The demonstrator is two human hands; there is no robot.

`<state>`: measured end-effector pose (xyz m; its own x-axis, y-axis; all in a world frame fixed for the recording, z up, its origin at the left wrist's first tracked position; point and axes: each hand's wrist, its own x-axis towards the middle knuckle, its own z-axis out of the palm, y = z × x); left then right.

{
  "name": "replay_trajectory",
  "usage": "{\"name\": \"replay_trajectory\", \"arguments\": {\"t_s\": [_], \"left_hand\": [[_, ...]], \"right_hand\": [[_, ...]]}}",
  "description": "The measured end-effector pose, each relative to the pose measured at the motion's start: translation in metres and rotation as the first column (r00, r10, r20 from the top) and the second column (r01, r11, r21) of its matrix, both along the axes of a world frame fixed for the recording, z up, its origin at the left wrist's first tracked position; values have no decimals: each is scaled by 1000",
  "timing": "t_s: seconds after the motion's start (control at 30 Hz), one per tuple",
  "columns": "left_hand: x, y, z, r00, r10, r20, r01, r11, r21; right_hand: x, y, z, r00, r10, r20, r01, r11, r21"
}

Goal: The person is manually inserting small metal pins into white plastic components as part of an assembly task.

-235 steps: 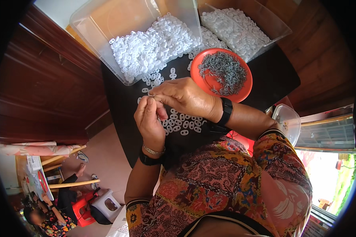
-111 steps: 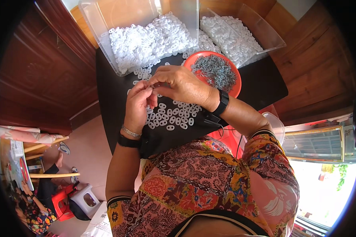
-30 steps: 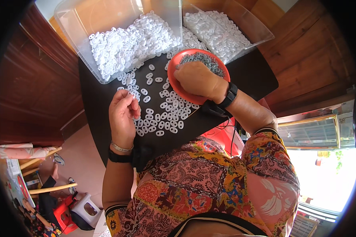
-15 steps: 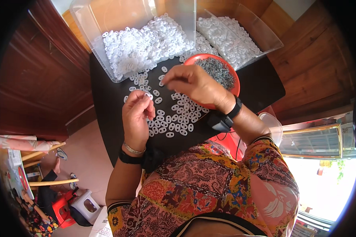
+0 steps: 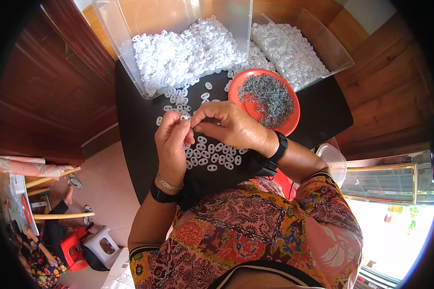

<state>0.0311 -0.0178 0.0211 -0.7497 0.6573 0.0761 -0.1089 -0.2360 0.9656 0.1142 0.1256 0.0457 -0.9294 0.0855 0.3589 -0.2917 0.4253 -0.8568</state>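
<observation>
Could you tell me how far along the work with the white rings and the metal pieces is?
Done: hard to tell. In hand: the left hand holds a ring and the right hand meets it. Left: loose rings on the table, two heaped bins, and the full orange dish.

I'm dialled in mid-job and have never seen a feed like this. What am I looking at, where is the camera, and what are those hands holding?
There is no machine here: these are a person's two bare hands. The single picture comes from a wide fisheye camera worn on the head, looking down, so straight edges bend near the rim.

On the black table lie scattered small white plastic rings. Behind them stand two clear bins heaped with more white rings, and an orange dish of small grey metal pieces.

The left hand pinches one white ring at its fingertips. The right hand meets it there, fingers pinched; anything it holds is too small to tell.
</observation>
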Motion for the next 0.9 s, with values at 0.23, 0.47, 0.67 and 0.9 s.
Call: {"name": "replay_trajectory", "arguments": {"t_s": [0.23,0.47,0.67,0.9], "left_hand": [[-3,-3,-1,994,-102,-34,102,995,11],[-5,-3,3,973,-197,-121,182,975,-130],[-2,-2,2,957,-191,-216,158,975,-159],[-2,-3,2,949,-191,-251,154,975,-161]], "right_hand": [[6,10,5,973,2,232,26,993,-116],[7,11,2,997,-29,78,45,975,-217],[7,13,1,998,-55,34,55,998,-3],[7,16,3,992,-27,120,38,995,-89]]}}
